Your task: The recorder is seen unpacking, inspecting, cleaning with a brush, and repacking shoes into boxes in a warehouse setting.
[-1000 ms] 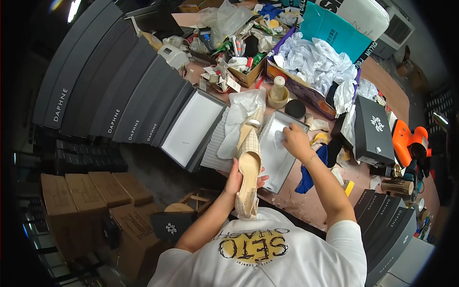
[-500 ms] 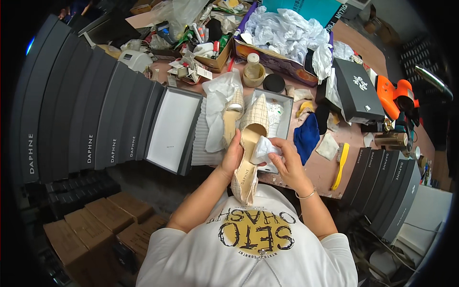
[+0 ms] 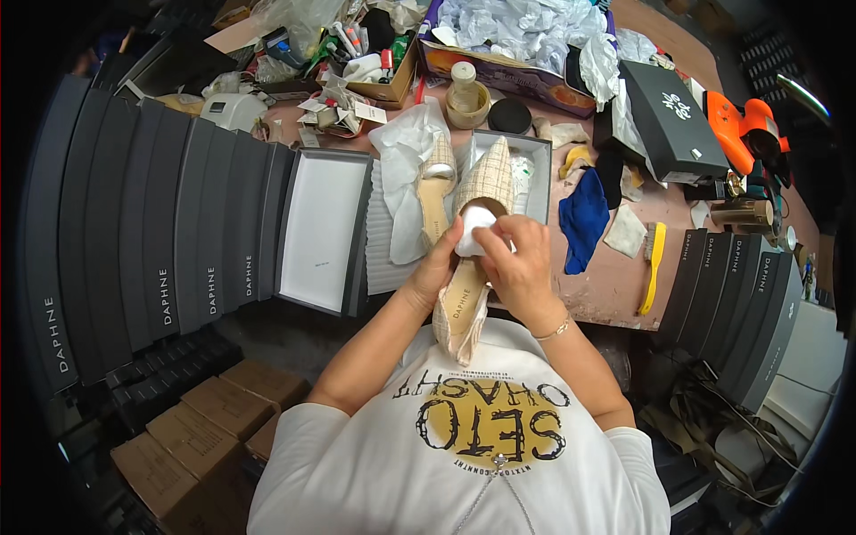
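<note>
Head view: left hand (image 3: 439, 267) gripping beige tweed pointed flat shoe (image 3: 473, 259), right hand (image 3: 517, 263) pinching white tissue wad (image 3: 477, 230), likely tearing if forced.

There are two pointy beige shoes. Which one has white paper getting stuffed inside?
The beige shoe held in both hands: the left hand grips its side, and the right hand pushes white paper into its toe. The other shoe lies untouched in the open box.

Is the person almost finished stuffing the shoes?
About halfway, it seems. One beige woven pointed shoe already lies on white tissue in the open grey shoebox. The left hand steadies the second matching shoe while the right hand presses white paper wadding into its toe. It isn't boxed yet.
</note>
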The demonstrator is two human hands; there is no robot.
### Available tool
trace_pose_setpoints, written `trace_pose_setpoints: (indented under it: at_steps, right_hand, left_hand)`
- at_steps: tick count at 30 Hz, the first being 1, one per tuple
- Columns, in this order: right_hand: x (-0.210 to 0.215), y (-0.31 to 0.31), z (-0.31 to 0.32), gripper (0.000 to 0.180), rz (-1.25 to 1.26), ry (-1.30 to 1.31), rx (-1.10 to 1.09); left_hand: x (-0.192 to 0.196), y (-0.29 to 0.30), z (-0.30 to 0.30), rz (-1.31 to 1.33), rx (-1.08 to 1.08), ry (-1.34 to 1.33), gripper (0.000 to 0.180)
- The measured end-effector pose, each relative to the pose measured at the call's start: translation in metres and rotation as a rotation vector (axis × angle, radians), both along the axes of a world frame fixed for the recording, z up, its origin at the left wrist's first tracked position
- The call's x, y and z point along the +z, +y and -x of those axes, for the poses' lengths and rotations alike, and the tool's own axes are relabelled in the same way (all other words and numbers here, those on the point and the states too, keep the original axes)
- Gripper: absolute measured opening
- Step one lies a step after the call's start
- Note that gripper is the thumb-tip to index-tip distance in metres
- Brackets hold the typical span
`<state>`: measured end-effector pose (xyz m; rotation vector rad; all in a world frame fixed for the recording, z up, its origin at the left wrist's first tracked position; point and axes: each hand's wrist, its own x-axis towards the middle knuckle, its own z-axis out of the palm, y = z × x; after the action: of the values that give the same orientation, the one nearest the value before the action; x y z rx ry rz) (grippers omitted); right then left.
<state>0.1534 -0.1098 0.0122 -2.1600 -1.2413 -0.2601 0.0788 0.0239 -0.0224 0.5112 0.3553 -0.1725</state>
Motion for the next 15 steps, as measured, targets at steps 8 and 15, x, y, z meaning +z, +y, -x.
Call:
trace_pose_setpoints:
  at_steps: [8, 15]
  right_hand:
    - [-0.009, 0.005, -0.022, 0.041, -0.168, -0.034, -0.093]
    - [0.036, -0.005, -0.025, 0.108, -0.279, 0.347, 0.043]
  left_hand:
    - [-0.007, -0.008, 0.003, -0.096, -0.136, -0.063, 0.072]
    - [0.025, 0.034, -0.011, -0.222, -0.249, -0.31, 0.099]
